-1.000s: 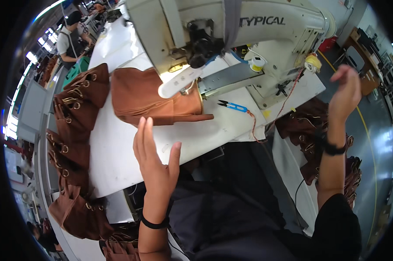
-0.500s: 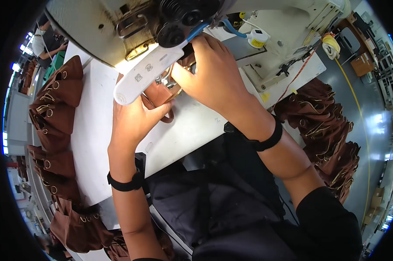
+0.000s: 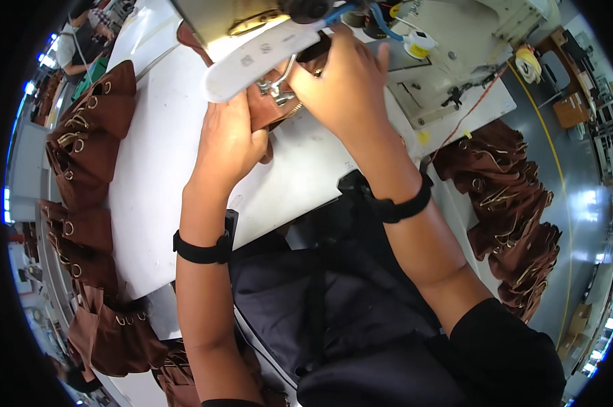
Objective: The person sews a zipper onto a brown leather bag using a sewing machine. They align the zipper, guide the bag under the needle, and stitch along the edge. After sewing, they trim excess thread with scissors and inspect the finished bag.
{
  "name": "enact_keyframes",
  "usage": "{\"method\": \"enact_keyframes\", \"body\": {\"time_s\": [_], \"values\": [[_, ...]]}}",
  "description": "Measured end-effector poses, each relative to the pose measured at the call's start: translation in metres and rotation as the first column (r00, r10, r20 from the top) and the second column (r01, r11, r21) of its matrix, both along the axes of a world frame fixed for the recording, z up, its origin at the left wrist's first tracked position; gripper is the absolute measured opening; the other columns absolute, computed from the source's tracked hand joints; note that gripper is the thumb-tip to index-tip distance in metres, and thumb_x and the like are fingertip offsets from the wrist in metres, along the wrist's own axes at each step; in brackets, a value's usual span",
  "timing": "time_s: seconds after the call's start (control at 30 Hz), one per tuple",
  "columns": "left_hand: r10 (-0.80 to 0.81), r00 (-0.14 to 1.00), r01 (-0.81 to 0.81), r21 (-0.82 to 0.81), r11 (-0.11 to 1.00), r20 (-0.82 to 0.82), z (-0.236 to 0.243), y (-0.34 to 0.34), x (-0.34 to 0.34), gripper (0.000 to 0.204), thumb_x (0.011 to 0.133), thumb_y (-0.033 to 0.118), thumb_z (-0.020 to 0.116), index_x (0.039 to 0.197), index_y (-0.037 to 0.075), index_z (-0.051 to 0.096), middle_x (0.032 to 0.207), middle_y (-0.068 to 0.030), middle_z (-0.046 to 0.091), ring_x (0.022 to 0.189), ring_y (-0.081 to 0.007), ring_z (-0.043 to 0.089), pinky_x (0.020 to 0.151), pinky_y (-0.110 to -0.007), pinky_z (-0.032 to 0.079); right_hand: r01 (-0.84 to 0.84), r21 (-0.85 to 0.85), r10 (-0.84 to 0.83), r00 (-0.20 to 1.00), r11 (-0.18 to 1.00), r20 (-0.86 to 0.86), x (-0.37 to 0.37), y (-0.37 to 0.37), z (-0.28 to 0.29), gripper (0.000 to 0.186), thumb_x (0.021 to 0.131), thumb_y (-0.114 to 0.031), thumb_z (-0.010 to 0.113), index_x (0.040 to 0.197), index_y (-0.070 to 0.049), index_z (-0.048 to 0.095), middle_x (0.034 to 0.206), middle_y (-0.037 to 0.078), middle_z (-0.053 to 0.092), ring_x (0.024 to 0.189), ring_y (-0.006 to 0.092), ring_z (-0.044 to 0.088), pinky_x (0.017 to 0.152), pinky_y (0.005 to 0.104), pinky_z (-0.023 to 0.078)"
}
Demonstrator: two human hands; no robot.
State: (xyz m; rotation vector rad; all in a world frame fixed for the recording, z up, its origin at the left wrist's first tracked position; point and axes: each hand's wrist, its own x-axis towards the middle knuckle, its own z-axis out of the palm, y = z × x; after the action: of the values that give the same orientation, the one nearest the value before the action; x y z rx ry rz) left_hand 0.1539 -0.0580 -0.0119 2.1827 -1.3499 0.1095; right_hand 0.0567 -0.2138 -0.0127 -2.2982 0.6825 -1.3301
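Note:
A brown leather bag piece (image 3: 262,108) with a brass zipper sits under the sewing machine's metal presser foot (image 3: 277,91), partly hidden by a white bar (image 3: 252,57). My left hand (image 3: 228,139) grips the piece from the near left, thumb against its lower edge, other fingertips tucked under the bar. My right hand (image 3: 347,88) is curled over the piece's right side, with thumb and forefinger close to the foot; some of its fingertips are hidden behind the machine.
Brown bags line the table's left edge (image 3: 89,136); several more are heaped at right (image 3: 496,183). The machine's body (image 3: 476,41) carries a white spool (image 3: 418,46) and red cord (image 3: 456,132). A co-worker (image 3: 72,51) stands at upper left. A chair (image 3: 552,71) is at right.
Both hands, apart with fingers loose a second ago, have come onto the piece at the needle. Since half a second ago they have shifted slightly farther up with it.

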Motion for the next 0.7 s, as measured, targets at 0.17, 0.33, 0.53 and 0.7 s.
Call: {"method": "enact_keyframes", "body": {"time_s": [0.17,0.33,0.53,0.7], "values": [[0.025,1.0,-0.025,-0.023,0.999,0.007,0.0,0.001,0.002,0.07,0.078,-0.01,0.052,0.147,-0.006,0.039,0.131,-0.0288,0.051,0.125,-0.0479,0.05,0.11,-0.048,0.04,-0.016,0.031,0.01,0.982,0.999,0.19,0.013,-0.006,-0.01,0.029,0.082,-0.016,0.075,0.105,-0.002,0.064,0.085,0.013,0.071,0.087,0.0336,0.067,0.1,0.0485,0.041],[0.037,0.967,-0.012,-0.098,0.995,0.252,0.01,0.016,-0.004,0.079,0.077,-0.01,0.052,0.155,-0.004,0.04,0.15,-0.0263,0.049,0.14,-0.044,0.046,0.117,-0.046,0.039,-0.136,0.181,0.048,0.907,0.974,0.419,0.009,-0.01,-0.008,0.031,0.086,-0.01,0.07,0.117,-0.005,0.062,0.084,0.009,0.069,0.087,0.0319,0.063,0.096,0.0477,0.041],[0.029,0.817,0.211,-0.346,0.914,0.576,0.001,0.018,-0.026,0.046,0.078,-0.009,0.066,0.121,0.006,0.073,0.12,-0.0077,0.074,0.112,-0.0278,0.068,0.103,-0.043,0.051,-0.066,0.048,0.045,0.936,0.997,0.35,0.004,-0.011,-0.013,0.03,0.089,-0.01,0.069,0.118,-0.005,0.062,0.09,0.009,0.069,0.091,0.0331,0.063,0.097,0.0472,0.041],[-0.011,0.877,0.221,-0.383,0.897,0.48,-0.013,0.018,-0.025,0.044,0.079,-0.012,0.065,0.119,0.005,0.073,0.116,-0.0068,0.075,0.105,-0.0271,0.071,0.099,-0.042,0.054,-0.126,-0.016,0.123,0.921,0.992,0.37,-0.021,0.008,-0.013,0.036,0.088,-0.018,0.077,0.121,-0.007,0.065,0.115,0.011,0.068,0.112,0.0323,0.061,0.105,0.0448,0.042]]}}
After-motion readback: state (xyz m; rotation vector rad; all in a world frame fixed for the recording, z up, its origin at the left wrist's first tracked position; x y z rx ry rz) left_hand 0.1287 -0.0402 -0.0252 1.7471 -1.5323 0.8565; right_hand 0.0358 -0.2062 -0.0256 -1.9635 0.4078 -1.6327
